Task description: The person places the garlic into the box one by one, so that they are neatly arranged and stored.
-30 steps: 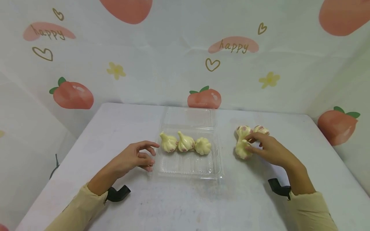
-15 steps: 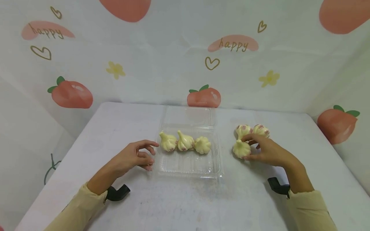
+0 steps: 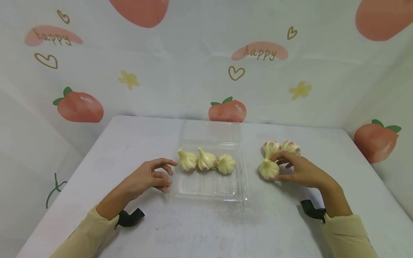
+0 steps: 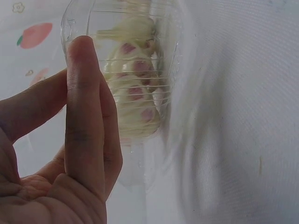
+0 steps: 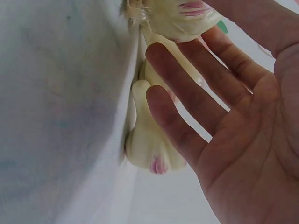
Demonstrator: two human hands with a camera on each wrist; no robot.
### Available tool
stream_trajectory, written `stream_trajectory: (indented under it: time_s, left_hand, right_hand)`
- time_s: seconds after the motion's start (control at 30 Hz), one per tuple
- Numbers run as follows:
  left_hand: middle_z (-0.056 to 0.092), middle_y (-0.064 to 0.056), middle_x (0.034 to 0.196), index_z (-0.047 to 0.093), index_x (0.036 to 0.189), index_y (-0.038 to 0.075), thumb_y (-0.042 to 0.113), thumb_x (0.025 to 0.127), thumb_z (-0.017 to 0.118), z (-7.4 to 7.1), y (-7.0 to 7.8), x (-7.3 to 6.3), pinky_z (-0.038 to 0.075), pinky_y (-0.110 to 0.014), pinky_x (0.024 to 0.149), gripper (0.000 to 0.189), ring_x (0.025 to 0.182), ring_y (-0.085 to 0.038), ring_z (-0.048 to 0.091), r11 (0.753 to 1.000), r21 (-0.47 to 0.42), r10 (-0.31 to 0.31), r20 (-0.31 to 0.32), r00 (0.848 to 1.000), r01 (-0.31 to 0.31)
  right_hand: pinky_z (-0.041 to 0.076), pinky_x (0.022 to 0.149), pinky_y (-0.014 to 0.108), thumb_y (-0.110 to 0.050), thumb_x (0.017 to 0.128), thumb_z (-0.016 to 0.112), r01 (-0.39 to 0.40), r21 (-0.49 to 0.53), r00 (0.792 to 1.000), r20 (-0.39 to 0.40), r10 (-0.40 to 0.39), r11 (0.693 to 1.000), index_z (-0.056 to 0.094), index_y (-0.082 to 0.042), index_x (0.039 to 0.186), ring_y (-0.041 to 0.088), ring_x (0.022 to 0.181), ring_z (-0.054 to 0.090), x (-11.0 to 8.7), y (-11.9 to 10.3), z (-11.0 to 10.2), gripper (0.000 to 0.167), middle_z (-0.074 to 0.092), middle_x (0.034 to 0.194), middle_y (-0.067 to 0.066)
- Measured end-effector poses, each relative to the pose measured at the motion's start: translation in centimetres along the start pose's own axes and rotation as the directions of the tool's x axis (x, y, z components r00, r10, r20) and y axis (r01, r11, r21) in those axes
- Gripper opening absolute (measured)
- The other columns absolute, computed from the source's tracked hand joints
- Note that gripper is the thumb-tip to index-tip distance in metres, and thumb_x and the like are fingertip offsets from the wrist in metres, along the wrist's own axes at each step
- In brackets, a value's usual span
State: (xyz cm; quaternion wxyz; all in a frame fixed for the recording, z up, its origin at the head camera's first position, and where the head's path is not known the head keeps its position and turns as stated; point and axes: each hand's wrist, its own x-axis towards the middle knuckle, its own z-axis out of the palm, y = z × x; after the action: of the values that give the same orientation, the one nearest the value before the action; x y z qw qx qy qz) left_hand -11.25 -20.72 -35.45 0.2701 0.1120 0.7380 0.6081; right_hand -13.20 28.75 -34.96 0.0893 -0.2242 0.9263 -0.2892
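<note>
Far left: dark green cord (image 3: 55, 190) against the patterned cloth (image 3: 180, 61), past the table edge. Then a pale sleeve (image 3: 87, 234), black wrist mount (image 3: 130, 218) at its cuff.

Left hand (image 3: 148, 178): released, fingers loosely bent, tips pointing right at the near-left wall of a clear plastic container (image 3: 201, 186). Left wrist view: a fingertip overlaps the container's edge; cannot tell whether it touches.

Container on the white table (image 3: 190, 229), lid (image 3: 209, 132) folded back to the far side. Three garlic bulbs inside, in a row across its far half: left bulb (image 3: 188, 161) nearest the left hand, neck tilted up and leftward; middle bulb (image 3: 206, 161), neck also up and left; right bulb (image 3: 226, 165), no neck made out. Near half of the container bare.

Right of the container, on the table side: held bulb (image 3: 268, 170), just beyond the fingertips' line, at the left end of the right hand (image 3: 298, 170). Hand pinching it, thumb at the near side, fingers at the far side. Cannot tell whether its base is off the table.

Behind it, rear-left bulb (image 3: 272, 147), neck toward the viewer; beside that, rear-right bulb (image 3: 291, 147), partly covered by the fingers. Right sleeve (image 3: 348, 233) last.
</note>
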Motion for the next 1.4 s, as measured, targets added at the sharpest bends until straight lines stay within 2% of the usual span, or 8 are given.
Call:
stream_trajectory:
  time_s: [0.3,0.47,0.63,0.83,0.97,1.07,1.3,1.4]
  left_hand:
    - [0.049,-0.017,0.110,0.042,0.143,-0.006,0.004,0.089,0.070,0.0,-0.1,0.1,0.063,-0.035,0.074,0.061,0.074,-0.015,0.069,1.000,0.003,0.007,-0.001,1.000,-0.007]
    - [0.049,-0.017,0.110,0.042,0.143,-0.006,0.004,0.089,0.070,0.0,-0.1,0.2,0.063,-0.036,0.074,0.061,0.074,-0.015,0.070,1.000,0.006,0.013,0.003,1.000,-0.013]
    - [0.050,-0.016,0.110,0.042,0.143,-0.006,0.005,0.089,0.071,0.0,-0.1,0.2,0.063,-0.036,0.074,0.062,0.074,-0.015,0.070,1.000,0.006,0.013,0.004,1.000,-0.013]
    - [0.049,-0.016,0.110,0.041,0.143,-0.007,0.005,0.089,0.070,0.0,-0.1,0.2,0.063,-0.035,0.074,0.062,0.074,-0.014,0.069,1.000,-0.001,0.012,0.008,1.000,-0.012]
    - [0.049,-0.015,0.110,0.041,0.143,-0.007,0.005,0.089,0.070,0.0,-0.2,0.1,0.063,-0.035,0.074,0.062,0.074,-0.014,0.069,1.000,0.000,0.011,0.008,1.000,-0.011]
    - [0.049,-0.015,0.110,0.041,0.143,-0.007,0.005,0.089,0.071,0.0,-0.2,0.1,0.063,-0.035,0.074,0.062,0.074,-0.014,0.070,1.000,0.001,0.008,0.005,1.000,-0.008]
    - [0.049,-0.016,0.110,0.042,0.143,-0.006,0.005,0.089,0.071,0.0,-0.3,0.2,0.063,-0.035,0.074,0.062,0.074,-0.014,0.070,1.000,0.007,0.014,0.002,1.000,-0.014]
    - [0.049,-0.017,0.110,0.042,0.143,-0.006,0.005,0.089,0.071,0.0,-0.3,0.2,0.063,-0.035,0.074,0.062,0.074,-0.014,0.070,1.000,0.009,0.019,0.003,1.000,-0.019]
  right_hand:
    - [0.053,0.089,0.027,-0.034,0.079,0.085,0.024,-0.003,0.999,-0.025,-0.024,1.000,0.061,-0.021,0.120,0.020,0.116,0.063,0.4,0.3,0.3,0.050,0.065,0.120,-0.006]
    - [0.054,0.089,0.028,-0.037,0.076,0.087,-0.027,0.001,0.999,-0.025,0.027,1.000,0.060,-0.024,0.117,0.022,0.113,0.065,0.4,0.2,0.4,0.051,0.063,0.119,-0.007]
    - [0.054,0.088,0.031,-0.036,0.075,0.087,-0.037,0.008,0.999,-0.032,0.038,0.999,0.060,-0.024,0.116,0.024,0.111,0.065,0.4,-0.1,0.4,0.050,0.063,0.119,-0.007]
    - [0.052,0.087,0.029,-0.036,0.074,0.088,-0.029,-0.015,0.997,-0.077,0.028,0.999,0.060,-0.027,0.114,0.013,0.107,0.062,0.2,-0.4,0.3,0.050,0.062,0.114,-0.012]
    - [0.053,0.088,0.032,-0.034,0.073,0.089,-0.015,-0.038,0.993,-0.118,0.010,0.999,0.061,-0.026,0.115,0.006,0.102,0.059,0.0,-0.6,0.2,0.052,0.063,0.112,-0.011]
    - [0.054,0.088,0.035,-0.034,0.073,0.089,-0.016,-0.048,0.990,-0.140,0.009,0.999,0.060,-0.024,0.116,0.006,0.100,0.060,-0.1,-0.6,0.1,0.053,0.064,0.112,-0.008]
    - [0.050,0.089,0.015,-0.027,0.074,0.089,0.032,-0.020,0.977,-0.210,-0.035,0.999,0.060,-0.024,0.116,-0.009,0.101,0.057,-0.1,-0.9,-0.5,0.051,0.063,0.113,-0.008]
    - [0.047,0.089,0.009,-0.023,0.073,0.090,0.059,-0.008,0.969,-0.239,-0.059,0.998,0.060,-0.024,0.115,-0.012,0.101,0.057,-0.1,-1.2,-0.7,0.052,0.063,0.114,-0.009]
